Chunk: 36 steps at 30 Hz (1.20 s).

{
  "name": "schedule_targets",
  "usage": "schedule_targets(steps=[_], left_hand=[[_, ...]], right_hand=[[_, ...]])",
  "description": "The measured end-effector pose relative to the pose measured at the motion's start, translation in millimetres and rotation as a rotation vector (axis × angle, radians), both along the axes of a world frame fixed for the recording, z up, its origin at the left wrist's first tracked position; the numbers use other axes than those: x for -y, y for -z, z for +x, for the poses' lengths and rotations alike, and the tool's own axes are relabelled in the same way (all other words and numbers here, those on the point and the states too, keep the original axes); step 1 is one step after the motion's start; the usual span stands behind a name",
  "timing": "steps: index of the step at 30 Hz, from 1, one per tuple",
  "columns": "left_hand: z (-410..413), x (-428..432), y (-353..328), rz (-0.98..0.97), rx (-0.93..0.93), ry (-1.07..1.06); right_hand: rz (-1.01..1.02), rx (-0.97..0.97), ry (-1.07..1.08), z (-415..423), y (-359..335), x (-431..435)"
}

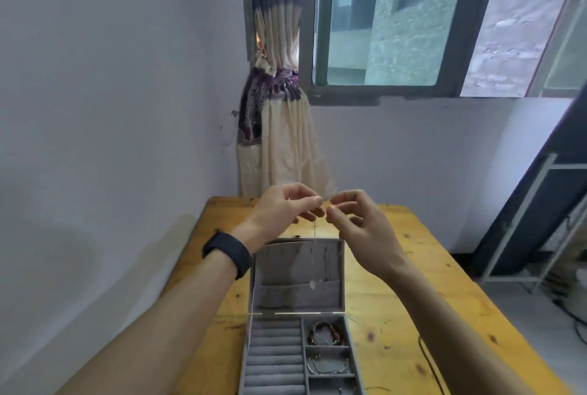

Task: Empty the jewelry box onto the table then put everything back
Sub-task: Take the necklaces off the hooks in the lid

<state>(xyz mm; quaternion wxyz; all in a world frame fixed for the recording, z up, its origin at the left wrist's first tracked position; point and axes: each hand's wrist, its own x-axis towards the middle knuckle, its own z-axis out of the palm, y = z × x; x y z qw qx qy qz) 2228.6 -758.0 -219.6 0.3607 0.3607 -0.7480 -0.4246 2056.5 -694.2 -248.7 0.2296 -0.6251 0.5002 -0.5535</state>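
At the table's near edge, 6 o'clock in view: grey felt-lined jewelry box [344,277], rectangular, lid up and near vertical. The lid's inside has a slack fabric pocket along the bottom.

Base, left half: ring rolls [273,359], padded ridges in rows. Right half is square cells stacked toward me. The far cell, at 1 o'clock of the base, holds a brown beaded bracelet [324,332], coiled. The next cell holds a thin silver chain [327,365], looped.

Both hands are raised at 12 o'clock of the box, fingertips almost meeting. Left hand [282,208] pinches a hair-fine necklace [314,237] between thumb and forefinger. Right hand [357,223] has its fingers curled and looks to pinch the same strand's short end. The chain drops straight down in front of the lid. A small pale oval pendant [313,284] hangs level with the pocket.

Smooth black wristband [227,253] on the left wrist.

Table [400,293]: yellow wood, knotty and scuffed. A dark thin cord [427,358] lies at 3 o'clock of the box.
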Motion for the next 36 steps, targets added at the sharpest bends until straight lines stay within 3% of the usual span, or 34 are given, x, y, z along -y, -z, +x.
schedule_targets(steps=[9, 18, 24, 27, 30, 36], left_hand=[[-17.8, -41.0, -30.6, 0.510, -0.471, 0.040], [-83.5, -82.0, 24.8, 0.714, -0.400, 0.055], [-142.3, -87.4, 71.4, 0.819, -0.283, 0.111], [-178.8, -88.4, 93.1, 0.780, -0.146, 0.162], [-214.8, -91.4, 115.0, 0.654, 0.010, 0.157], [-276.7, -95.0, 165.1, 0.158, 0.385, 0.128]], right_hand=[[0.228, 0.043, -0.076, -17.1, 61.5, -86.5], [0.457, 0.321, 0.116, -45.7, 145.6, -182.7], [0.483, 0.541, 0.282, -79.2, 173.5, -243.5], [0.487, 0.495, 0.418, -102.7, 182.1, -265.1], [0.508, 0.330, 0.588, -125.9, 192.0, -282.7], [0.597, 0.013, 0.856, -156.9, 210.5, -302.8]])
